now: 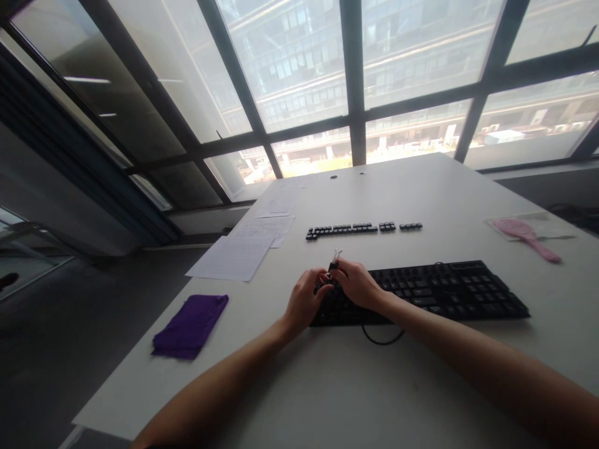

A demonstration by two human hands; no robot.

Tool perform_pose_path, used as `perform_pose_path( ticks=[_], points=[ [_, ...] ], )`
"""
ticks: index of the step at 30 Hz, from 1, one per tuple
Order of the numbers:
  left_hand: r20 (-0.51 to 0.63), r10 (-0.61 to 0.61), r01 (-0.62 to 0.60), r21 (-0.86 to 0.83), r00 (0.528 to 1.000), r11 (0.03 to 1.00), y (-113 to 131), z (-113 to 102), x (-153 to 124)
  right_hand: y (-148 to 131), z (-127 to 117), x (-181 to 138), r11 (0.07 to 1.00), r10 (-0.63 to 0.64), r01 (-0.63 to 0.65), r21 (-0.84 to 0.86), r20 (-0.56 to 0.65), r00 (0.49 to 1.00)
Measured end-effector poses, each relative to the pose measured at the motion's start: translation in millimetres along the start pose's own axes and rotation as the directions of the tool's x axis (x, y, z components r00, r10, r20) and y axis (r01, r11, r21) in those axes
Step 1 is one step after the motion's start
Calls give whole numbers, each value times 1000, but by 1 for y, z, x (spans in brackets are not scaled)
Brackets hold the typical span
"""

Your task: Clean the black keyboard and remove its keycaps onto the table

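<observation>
A black keyboard (449, 290) lies on the white table (374, 386), its cable looping toward me. Both hands meet at its left end. My right hand (358, 284) is closed around a small keycap puller (335, 259) whose pale wire prongs stick up above the fingers. My left hand (306, 299) is curled beside it, fingertips pinched against the keyboard's left edge; what they hold is hidden. A row of removed black keycaps (362, 229) lies in a line farther back on the table.
A folded purple cloth (191, 326) lies near the table's left edge. Paper sheets (243, 252) sit at the back left. A pink hairbrush (526, 236) rests on a sheet at the right. Large windows stand behind the table.
</observation>
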State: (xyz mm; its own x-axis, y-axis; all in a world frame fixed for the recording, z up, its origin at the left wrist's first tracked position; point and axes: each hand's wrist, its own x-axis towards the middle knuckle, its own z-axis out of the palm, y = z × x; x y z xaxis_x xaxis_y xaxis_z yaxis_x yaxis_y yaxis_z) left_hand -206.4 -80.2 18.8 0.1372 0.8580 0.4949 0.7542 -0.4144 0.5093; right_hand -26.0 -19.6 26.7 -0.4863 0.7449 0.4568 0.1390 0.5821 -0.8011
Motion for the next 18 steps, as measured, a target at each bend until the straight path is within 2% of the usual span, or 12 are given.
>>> perform_pose_path(
  ticks=[5,9,12,15,18],
  points=[
    [129,173,-177,24,977,984,6,-4,2,9,1,4,978,104,-102,181,0,995],
    [10,161,-161,-9,987,987,2,-9,10,12,3,9,952,182,-160,261,-60,982],
    [-49,67,-69,-35,997,997,-18,-12,29,13,4,12,938,233,-191,290,-118,965],
    [-65,-27,27,-2,998,1000,-48,-11,55,14,4,13,925,249,-205,320,-102,963],
    [-9,-18,19,129,1000,992,-73,-4,79,14,4,13,917,249,-208,340,-80,965]
  ],
)
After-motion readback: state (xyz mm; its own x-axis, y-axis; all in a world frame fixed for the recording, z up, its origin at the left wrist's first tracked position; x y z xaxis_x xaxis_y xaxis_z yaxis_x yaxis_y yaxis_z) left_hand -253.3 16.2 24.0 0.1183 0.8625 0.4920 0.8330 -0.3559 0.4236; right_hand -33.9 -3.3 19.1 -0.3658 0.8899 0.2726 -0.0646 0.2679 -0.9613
